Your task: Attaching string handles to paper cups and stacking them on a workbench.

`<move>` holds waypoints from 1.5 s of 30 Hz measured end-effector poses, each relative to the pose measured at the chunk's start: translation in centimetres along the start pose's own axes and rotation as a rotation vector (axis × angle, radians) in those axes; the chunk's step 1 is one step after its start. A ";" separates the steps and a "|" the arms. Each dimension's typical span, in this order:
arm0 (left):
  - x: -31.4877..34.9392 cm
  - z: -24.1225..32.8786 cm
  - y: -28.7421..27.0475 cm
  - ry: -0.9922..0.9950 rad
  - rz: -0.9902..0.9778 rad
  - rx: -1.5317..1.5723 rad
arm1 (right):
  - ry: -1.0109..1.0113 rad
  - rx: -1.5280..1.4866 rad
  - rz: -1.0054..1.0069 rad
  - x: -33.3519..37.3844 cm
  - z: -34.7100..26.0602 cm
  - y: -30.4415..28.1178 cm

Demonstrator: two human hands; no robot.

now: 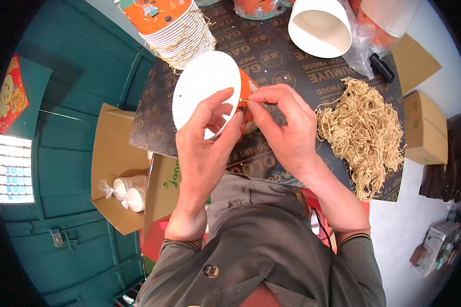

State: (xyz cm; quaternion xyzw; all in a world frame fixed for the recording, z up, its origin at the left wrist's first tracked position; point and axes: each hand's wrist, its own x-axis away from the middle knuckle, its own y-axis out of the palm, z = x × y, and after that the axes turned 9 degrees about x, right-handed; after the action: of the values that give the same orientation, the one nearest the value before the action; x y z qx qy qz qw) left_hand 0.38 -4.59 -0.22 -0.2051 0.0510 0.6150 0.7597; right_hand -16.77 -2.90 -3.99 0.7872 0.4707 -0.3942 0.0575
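Observation:
A large paper bucket (205, 74), white inside with an orange printed outer wall, is tipped so its mouth faces left and toward me. My left hand (204, 135) is closed on its near rim, some fingers inside the mouth and the thumb at the outer side. Against the orange wall, my right hand (290, 123) pinches the end of a thin tan cord (244, 100) between thumb and index finger. How the cord passes through the wall is too small to tell. A loose heap of tan cords (363, 133) lies right of my right hand.
Nested orange buckets with cords (182, 38) stand at the far left of the dark plywood table (159, 125). A white bucket (320, 28) lies at the back, near a black object (381, 68). An open carton (115, 153) with bagged white cups is left; another carton (427, 128) sits right.

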 end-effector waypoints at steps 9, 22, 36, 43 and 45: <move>0.1 -0.2 0.1 0.027 -0.001 -0.074 | 0.017 0.024 -0.005 0.0 0.0 0.0; -2.3 1.0 -0.3 -0.096 -0.243 0.003 | 0.073 0.001 -0.055 0.3 0.5 -0.9; -4.4 0.0 -1.2 -0.062 -0.211 0.126 | 0.501 -0.385 -0.300 -1.4 0.7 -5.2; -5.6 0.3 0.6 0.201 -0.290 0.019 | 0.458 -0.233 -0.382 -2.9 0.8 -4.7; -5.9 0.2 1.0 0.226 -0.291 0.009 | 0.436 -0.195 -0.376 -3.0 1.4 -4.8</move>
State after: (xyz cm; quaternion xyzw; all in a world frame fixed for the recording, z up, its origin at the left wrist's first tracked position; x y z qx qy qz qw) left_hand -2.02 -9.78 1.70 -0.2749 0.1085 0.4712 0.8310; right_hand -22.11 -2.99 -1.57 0.7431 0.6451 -0.1725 -0.0434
